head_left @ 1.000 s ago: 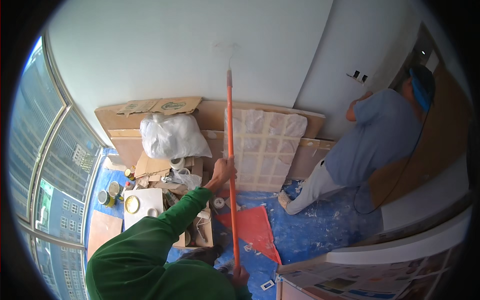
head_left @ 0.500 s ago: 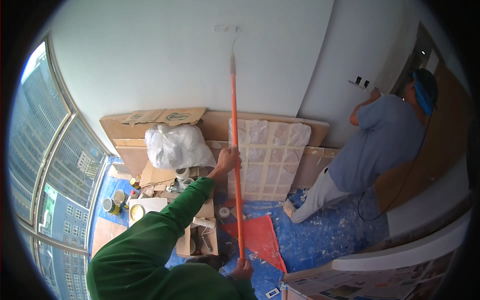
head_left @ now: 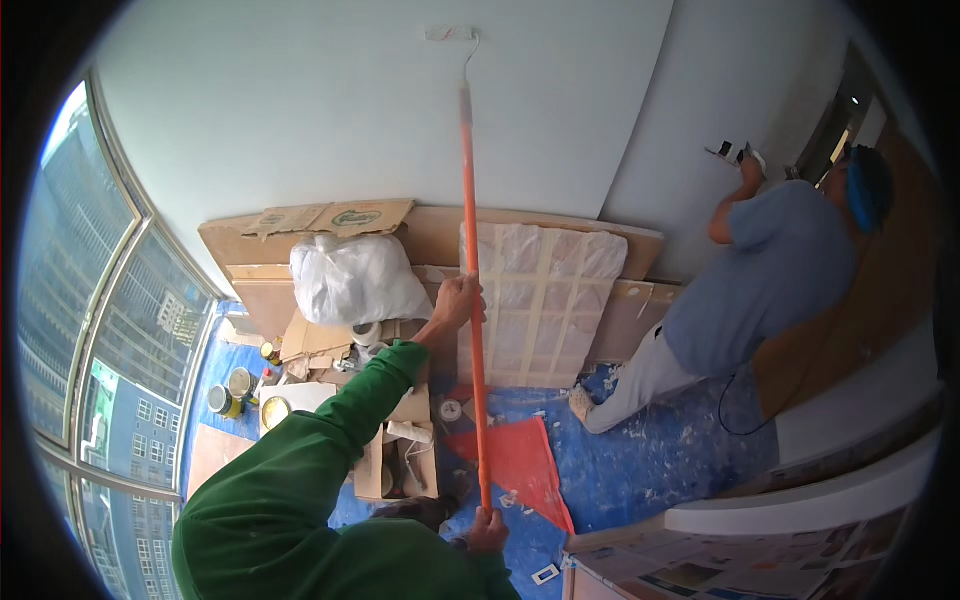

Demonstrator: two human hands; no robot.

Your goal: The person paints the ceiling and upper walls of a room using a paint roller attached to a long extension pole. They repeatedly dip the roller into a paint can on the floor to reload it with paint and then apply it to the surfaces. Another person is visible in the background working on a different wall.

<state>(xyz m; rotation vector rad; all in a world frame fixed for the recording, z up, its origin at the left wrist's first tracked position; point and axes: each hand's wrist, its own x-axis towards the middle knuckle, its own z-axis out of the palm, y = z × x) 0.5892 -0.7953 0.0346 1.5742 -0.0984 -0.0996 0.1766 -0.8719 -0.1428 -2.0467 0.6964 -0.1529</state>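
Note:
A paint roller with a white sleeve rests against the pale wall high up. It is fixed to a long orange extension pole that runs down toward me, almost upright in the picture. My left hand is wrapped round the middle of the pole, the green-sleeved arm stretched forward. Lower down, my right hand is closed round the pole's bottom end.
Boards lean on the wall, behind a stuffed white plastic bag and a taped, plastic-wrapped panel. Paint cans and an opened carton stand left on blue sheeting. A co-worker works at wall sockets, right. Windows line the left.
The roller has moved slightly up the wall, with both my hands still on the pole. At the right, the co-worker's raised hand has shifted near the sockets, and their head and body lean further right.

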